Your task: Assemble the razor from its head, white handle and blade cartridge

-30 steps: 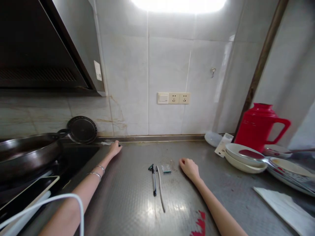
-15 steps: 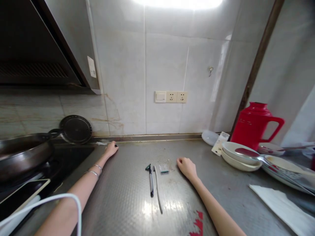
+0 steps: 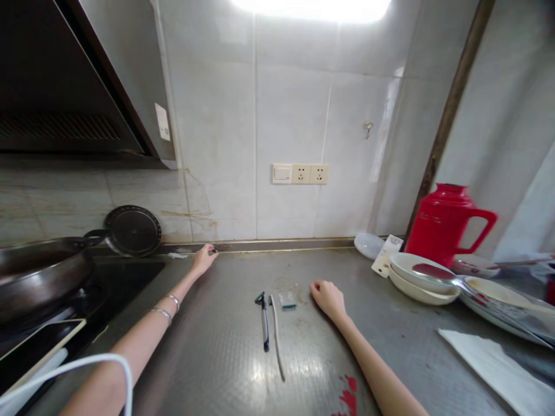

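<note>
My right hand [image 3: 328,297] rests curled in a loose fist on the counter [image 3: 225,346], holding nothing; the razor [image 3: 263,318] lies just beside it, leftward. It looks light, stiff, slippery: I'd pinch mid-handle. My left hand [image 3: 203,258] lies flat, far left.

Both arms stretch out forward, long and low. The left hand [image 3: 203,258] reaches far ahead with its fingers pointing away, and two thin bracelets [image 3: 167,306] sit on that wrist. The right hand [image 3: 327,296] is curled into a loose fist, knuckles up.
</note>
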`<state>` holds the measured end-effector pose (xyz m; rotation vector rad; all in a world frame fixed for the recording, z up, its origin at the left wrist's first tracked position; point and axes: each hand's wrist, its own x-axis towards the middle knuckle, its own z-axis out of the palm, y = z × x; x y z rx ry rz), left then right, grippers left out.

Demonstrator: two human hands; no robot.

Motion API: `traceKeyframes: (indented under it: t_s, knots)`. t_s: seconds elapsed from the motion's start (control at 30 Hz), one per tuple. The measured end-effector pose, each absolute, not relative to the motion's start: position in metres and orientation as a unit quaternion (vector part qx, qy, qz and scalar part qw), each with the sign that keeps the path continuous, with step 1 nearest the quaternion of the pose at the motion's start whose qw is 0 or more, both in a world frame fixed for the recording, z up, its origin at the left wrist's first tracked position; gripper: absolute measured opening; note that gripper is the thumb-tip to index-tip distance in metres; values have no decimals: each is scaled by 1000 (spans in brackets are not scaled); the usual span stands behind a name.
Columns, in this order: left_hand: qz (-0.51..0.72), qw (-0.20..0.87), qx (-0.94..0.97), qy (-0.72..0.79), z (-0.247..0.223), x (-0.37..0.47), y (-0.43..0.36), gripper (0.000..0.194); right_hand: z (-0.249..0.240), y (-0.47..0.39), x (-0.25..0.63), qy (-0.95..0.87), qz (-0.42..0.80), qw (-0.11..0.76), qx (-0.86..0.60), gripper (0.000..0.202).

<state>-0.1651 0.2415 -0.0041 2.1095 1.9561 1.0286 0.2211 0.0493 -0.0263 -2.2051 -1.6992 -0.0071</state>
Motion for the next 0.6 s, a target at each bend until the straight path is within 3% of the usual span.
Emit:
traceKeyframes:
  t_s: [0.13, 0.23, 0.43, 0.6]
  knots:
    - [458, 152, 704, 521, 17, -128, 213, 31, -25, 48, 220, -601, 0, 172, -780, 41]
    - [482, 272, 695, 459, 33, -102, 179, 36, -25, 48, 220, -607, -1, 164, -778, 41]
    - [334, 619, 632, 326, 62, -75, 102, 43, -25, 47, 219, -611, -12, 159, -776, 41]
    - [264, 724, 578, 268, 68, -66, 73, 37, -28, 47, 220, -617, -16, 162, -770, 41]
